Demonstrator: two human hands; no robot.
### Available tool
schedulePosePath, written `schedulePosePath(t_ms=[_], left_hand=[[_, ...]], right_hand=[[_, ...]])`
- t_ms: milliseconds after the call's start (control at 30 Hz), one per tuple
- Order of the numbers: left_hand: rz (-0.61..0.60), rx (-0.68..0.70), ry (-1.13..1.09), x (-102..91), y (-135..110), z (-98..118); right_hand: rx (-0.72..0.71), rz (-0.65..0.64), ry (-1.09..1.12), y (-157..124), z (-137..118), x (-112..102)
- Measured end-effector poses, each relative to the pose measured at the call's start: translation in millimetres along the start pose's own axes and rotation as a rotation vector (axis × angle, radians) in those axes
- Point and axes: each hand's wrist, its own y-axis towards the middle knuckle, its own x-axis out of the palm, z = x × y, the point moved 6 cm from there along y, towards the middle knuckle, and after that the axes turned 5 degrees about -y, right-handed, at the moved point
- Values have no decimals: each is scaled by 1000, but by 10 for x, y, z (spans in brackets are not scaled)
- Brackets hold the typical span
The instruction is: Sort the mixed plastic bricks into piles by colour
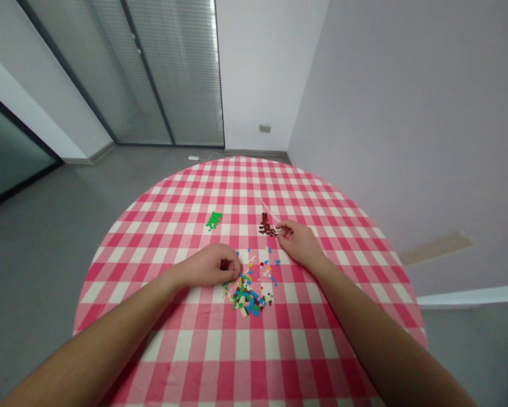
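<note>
bare forearms (97,333) flank mixed brick pile (249,298)

pile is on pink-and-white checked table (279,345): tiny blocky pieces, green, blue, cream, brown, some yellow, loose bits scattered just beyond. left hand (215,265) at pile's far left edge, fingertips bunched; can't tell if grip has a piece. right hand (298,242) beside dark brown pieces (265,227), grip contents can't tell either. bright green pieces (214,219) grouped farther left.
</note>
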Motion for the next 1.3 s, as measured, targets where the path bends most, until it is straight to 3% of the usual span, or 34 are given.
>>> schedulePosePath(t_ms=[900,1300], left_hand=[[2,6,24,-13,-17,17],[-138,177,71,22,-52,190]], right_hand=[[-14,26,19,10,19,21],[-8,34,-1,13,-4,-8]])
